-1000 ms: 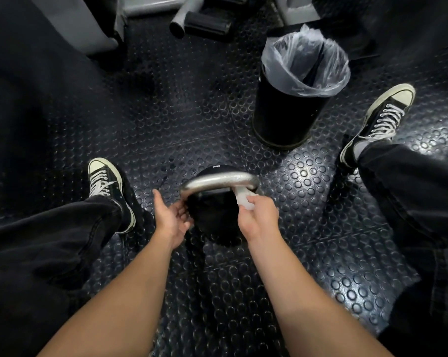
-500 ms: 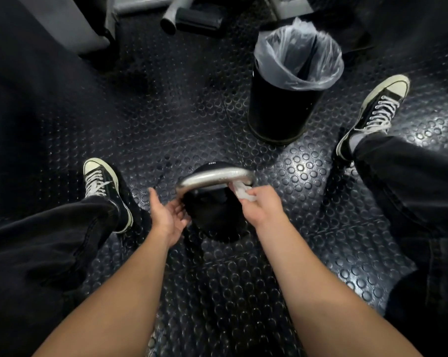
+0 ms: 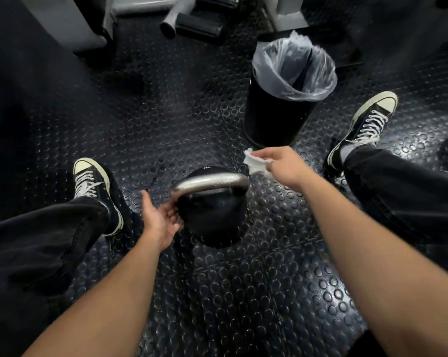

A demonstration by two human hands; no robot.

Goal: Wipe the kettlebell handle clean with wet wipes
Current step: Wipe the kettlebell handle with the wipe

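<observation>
Two hands are working here, and I am going left to right: my left hand (image 3: 163,220) is lying open, fingers (image 3: 172,211) loose against the left end of the kettlebell handle (image 3: 210,181), gripping nothing. The kettlebell (image 3: 215,217) is sitting on the studded floor (image 3: 243,292) between my feet. My right hand (image 3: 284,164) is pinching the crumpled wet wipe (image 3: 255,161), which a moment ago was pressed to the handle's right end and is now lifted clear, near the lined bin (image 3: 290,91); I am judging the wiping done and the wipe ready for discarding
</observation>
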